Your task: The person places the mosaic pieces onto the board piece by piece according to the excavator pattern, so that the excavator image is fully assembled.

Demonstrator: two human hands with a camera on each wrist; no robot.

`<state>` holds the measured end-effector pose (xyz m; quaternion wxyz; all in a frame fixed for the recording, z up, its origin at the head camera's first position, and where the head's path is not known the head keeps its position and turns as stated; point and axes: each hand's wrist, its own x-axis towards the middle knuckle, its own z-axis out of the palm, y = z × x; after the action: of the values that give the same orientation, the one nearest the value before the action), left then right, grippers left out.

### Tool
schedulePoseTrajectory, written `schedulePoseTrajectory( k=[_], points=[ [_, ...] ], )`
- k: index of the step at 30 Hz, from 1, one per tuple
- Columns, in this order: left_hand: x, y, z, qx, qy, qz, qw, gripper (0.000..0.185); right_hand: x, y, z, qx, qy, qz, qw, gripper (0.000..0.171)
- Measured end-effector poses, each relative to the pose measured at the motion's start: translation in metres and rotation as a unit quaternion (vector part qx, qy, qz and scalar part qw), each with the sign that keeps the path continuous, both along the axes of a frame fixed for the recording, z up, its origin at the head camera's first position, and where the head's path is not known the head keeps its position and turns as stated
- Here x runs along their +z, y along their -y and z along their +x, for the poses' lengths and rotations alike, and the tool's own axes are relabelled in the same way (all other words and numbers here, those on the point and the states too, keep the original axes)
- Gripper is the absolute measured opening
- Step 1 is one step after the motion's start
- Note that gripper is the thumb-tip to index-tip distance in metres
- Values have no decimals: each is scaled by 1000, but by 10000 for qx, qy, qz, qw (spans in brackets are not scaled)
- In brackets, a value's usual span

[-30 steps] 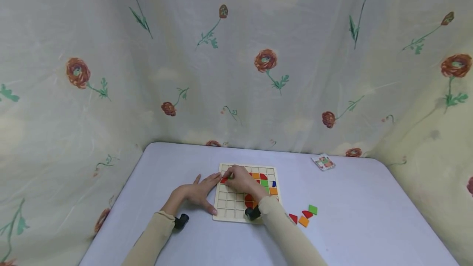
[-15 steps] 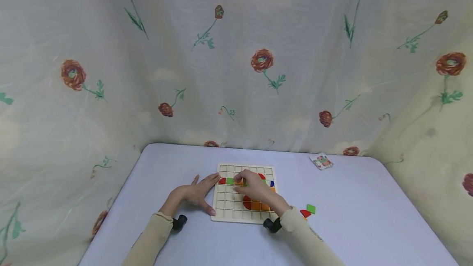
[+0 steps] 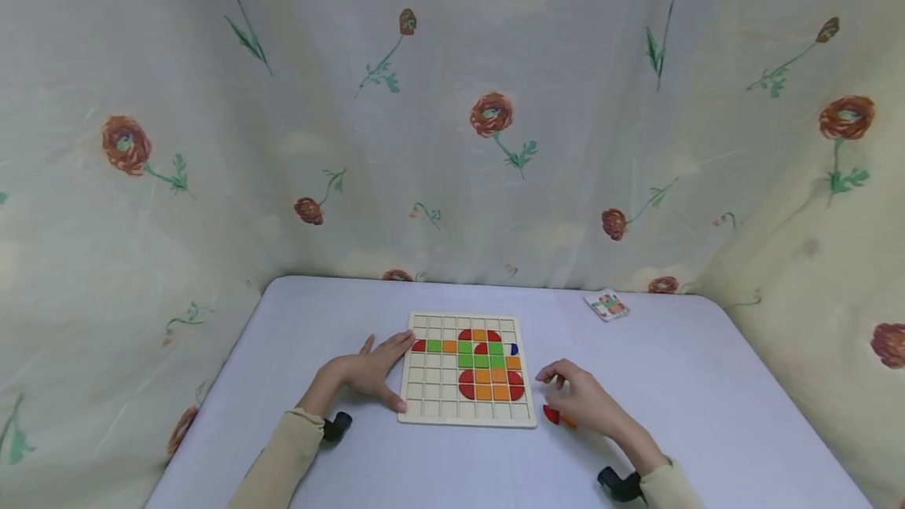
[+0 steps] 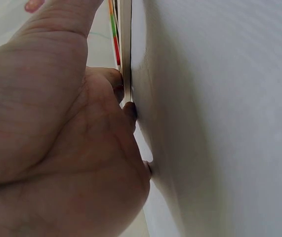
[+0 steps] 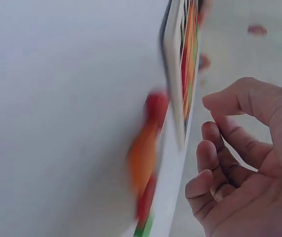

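From my head view, my left hand (image 3: 368,371) lies flat on the pale lavender tabletop (image 3: 707,383), fingers straight and spread, fingertips and thumb touching the left edge of the square wooden grid board (image 3: 424,413). Its cells hold red, orange and green tiles plus one small blue one, gathered in the middle and right columns; the lower left cells stand bare. My right hand (image 3: 583,399) hovers just to the right of the board, fingers loosely curled and pinching nothing. The loose red and orange flat tiles (image 3: 554,415) lie directly beneath it, partly hidden by my palm, so the right hand is much the nearer of the two. A small printed pattern card (image 3: 606,305) rests well apart at the far right, near the flowered curtain (image 3: 452,100).

From my left wrist view, my left palm (image 4: 57,148) fills the frame, and the board's edge (image 4: 126,49) runs as a thin strip right against my fingers, touching them.

From my right wrist view, my right hand's fingers (image 5: 215,168) curl inward around nothing, thumb apart. The blurred loose tiles (image 5: 145,153) lie on the tabletop just beside the board's rim (image 5: 173,74), near my fingertips but not touched.
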<state>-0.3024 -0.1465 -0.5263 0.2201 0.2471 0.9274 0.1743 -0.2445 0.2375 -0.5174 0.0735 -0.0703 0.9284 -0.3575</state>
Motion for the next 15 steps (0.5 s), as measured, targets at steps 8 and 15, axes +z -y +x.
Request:
schedulePoseTrajectory(
  k=[8, 15],
  points=[
    [-2, 1, -2, 4, 5, -2, 10000, 125, -8, -67, 8, -336, -130, 204, 9991, 34],
    [-3, -1, -1, 8, -3, -5, 10000, 124, -20, -86, 3, -283, 21, 360, 9990, 36]
  ],
)
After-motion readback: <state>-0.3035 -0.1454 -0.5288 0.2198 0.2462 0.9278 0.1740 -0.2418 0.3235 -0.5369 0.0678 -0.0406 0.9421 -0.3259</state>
